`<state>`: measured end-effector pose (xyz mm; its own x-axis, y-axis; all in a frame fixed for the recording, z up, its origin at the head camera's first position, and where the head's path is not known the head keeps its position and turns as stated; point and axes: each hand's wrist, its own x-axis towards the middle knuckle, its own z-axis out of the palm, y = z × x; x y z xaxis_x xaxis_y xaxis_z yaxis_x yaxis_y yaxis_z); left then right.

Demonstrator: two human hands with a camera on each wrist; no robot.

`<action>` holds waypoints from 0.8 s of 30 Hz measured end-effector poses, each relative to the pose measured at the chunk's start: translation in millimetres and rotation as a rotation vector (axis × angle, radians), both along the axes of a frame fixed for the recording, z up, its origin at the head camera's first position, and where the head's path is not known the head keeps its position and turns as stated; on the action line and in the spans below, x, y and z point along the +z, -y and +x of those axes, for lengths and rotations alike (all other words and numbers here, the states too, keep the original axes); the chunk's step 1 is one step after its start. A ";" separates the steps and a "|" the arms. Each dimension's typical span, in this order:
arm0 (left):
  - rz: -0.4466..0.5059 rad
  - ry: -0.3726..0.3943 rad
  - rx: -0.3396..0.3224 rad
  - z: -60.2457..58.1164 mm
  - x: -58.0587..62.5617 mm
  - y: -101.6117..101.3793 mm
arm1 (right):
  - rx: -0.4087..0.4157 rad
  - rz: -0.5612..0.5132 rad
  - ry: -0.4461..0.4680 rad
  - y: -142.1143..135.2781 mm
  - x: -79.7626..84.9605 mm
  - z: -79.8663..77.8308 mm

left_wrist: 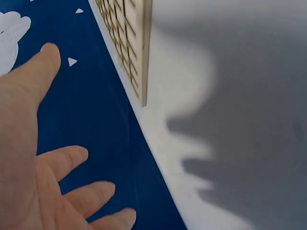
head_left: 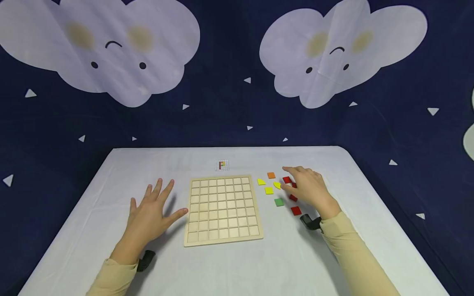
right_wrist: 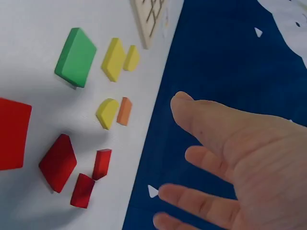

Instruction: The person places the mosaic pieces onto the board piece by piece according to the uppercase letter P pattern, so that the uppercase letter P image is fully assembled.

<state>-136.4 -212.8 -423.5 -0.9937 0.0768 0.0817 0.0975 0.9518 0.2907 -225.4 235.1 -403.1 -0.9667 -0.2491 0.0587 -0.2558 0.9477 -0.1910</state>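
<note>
My left hand hovers beside the left edge of a wooden grid board, fingers spread and thumb pointing at its frame. Over to the right, my right hand hangs above several red square tiles, its fingers extended and nothing in its grasp. Between that hand and the board lie a green square tile, a yellow square tile, an orange tile and two yellow rounded tiles. The right hand partly covers some red tiles in the head view.
A small printed card with a coloured grid pattern lies behind the board. All of it rests on a white-covered table. Beyond the far edge hangs a dark blue cloth with clouds and small triangles.
</note>
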 end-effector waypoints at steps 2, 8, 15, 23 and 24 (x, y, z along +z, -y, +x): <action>0.022 0.015 -0.025 2.5 -5.1 -0.7 | 0.015 0.003 0.006 0.8 -2.2 -4.5; 0.092 0.021 -0.122 7.5 -20.8 -2.6 | 0.063 -0.032 0.072 7.9 -8.1 -19.7; 0.187 0.097 -0.222 10.7 -33.2 -5.3 | 0.161 -0.106 0.147 23.8 -15.4 -36.5; 0.269 0.163 -0.276 11.1 -34.3 -4.4 | 0.211 -0.058 0.187 42.2 -19.2 -49.6; 0.275 0.175 -0.283 11.0 -34.1 -4.2 | 0.216 -0.056 0.189 43.8 -19.4 -50.8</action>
<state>-125.3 -208.6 -457.6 -0.9374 0.3470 -0.0307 0.2701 0.7797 0.5648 -276.1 191.3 -422.5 -0.8865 -0.4521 -0.0981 -0.4057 0.8616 -0.3051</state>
